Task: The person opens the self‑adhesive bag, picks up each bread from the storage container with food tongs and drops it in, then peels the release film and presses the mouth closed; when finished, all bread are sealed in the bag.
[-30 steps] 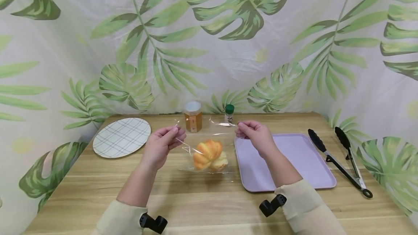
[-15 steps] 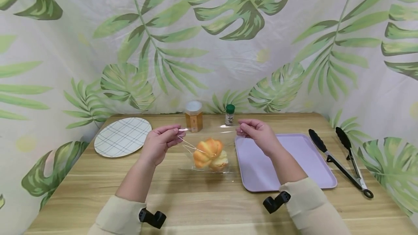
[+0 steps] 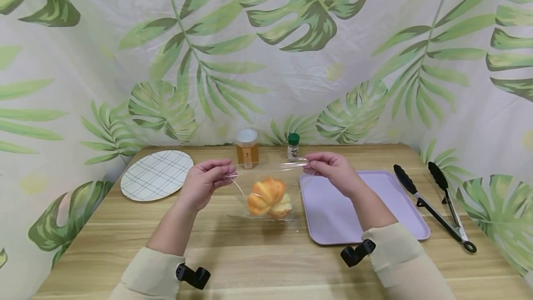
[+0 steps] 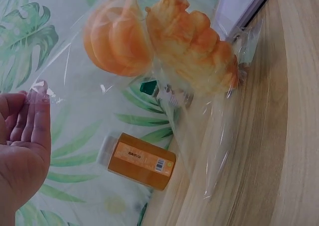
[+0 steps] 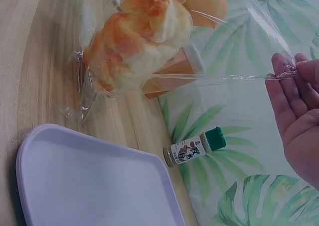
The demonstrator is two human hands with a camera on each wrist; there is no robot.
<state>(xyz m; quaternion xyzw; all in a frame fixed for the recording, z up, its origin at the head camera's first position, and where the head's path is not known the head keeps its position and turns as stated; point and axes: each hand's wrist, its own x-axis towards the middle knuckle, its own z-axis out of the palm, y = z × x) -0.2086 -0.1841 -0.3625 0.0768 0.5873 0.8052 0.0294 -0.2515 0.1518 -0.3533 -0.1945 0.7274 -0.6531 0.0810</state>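
Observation:
A clear plastic bag point(image 3: 266, 170) is stretched between the two hands, with bread inside it. One bread point(image 3: 266, 196) is orange and ribbed like a pumpkin; beside it lies a paler, lumpy bread roll point(image 3: 281, 206), better seen in the right wrist view. My left hand point(image 3: 208, 182) pinches the bag's upper left corner between thumb and fingers. At the upper right corner my right hand point(image 3: 333, 172) pinches the film, which is bunched and shiny there. In the left wrist view the bag's lower part hangs over the wooden table.
Behind the bag stand an amber jar point(image 3: 247, 154) with a pale lid and a green-capped spice bottle point(image 3: 293, 146). To the left lies a checked plate point(image 3: 156, 175). A lilac tray point(image 3: 374, 207) and black-tipped tongs point(image 3: 437, 221) lie on the right of the wooden table point(image 3: 258, 263).
The bag's top edge has been drawn taut and gathered near my right hand, which has shifted slightly to the right. My left hand keeps its pinch, and the bread has hardly moved.

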